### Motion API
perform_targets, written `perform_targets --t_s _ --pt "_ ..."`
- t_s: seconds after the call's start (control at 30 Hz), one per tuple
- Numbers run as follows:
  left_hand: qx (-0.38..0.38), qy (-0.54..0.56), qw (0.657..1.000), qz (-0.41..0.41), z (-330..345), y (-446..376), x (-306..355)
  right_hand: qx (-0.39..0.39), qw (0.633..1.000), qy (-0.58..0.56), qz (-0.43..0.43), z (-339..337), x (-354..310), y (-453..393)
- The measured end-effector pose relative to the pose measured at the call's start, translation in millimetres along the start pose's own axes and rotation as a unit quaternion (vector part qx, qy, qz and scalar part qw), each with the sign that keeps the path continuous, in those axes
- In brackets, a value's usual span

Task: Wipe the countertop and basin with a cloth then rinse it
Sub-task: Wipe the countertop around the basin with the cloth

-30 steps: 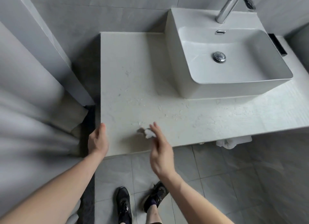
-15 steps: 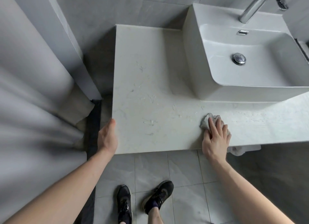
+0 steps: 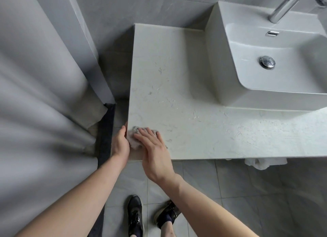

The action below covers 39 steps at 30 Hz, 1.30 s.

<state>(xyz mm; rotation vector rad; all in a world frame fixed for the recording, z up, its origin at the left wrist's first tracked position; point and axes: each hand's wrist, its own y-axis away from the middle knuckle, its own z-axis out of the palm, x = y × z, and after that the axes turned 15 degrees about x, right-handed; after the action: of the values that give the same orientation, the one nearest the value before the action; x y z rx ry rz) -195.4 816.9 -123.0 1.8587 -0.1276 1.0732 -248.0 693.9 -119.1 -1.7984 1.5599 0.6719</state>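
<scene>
Under the flat right hand (image 3: 155, 153), a crumpled grey cloth (image 3: 135, 139).

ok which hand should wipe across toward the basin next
Right. The right hand lies flat on the crumpled grey cloth at the near left corner of the pale stone countertop, so it can probably sweep toward the white basin; the left hand rests on the left edge.

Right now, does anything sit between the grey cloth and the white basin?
Nothing visible does. The right hand presses the crumpled grey cloth at the front-left corner of the pale stone countertop; no object lies between it and the white rectangular basin.
</scene>
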Motion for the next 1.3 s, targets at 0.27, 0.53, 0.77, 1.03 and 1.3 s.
perform_targets --t_s 0.27,0.53,0.77,1.03,1.3 --pt "0.009 -0.175 0.973 0.15 -3 0 -3 0.261 0.95 -0.018 0.169 -145 74 -4" --pt "0.054 -0.246 0.943 0.215 0 -2 -5 0.194 0.903 0.245 0.296 -225 187 -32" --pt "0.065 -0.255 0.939 0.22 1 -1 -4 0.194 0.919 0.274 0.207 -125 133 -56" --pt "0.077 -0.26 0.935 0.23 1 -11 -8 0.056 0.994 0.094 -0.007 6 21 -85" --pt "0.075 -0.278 0.926 0.243 -1 -15 -11 0.226 0.951 -0.143 0.157 -77 39 -74"
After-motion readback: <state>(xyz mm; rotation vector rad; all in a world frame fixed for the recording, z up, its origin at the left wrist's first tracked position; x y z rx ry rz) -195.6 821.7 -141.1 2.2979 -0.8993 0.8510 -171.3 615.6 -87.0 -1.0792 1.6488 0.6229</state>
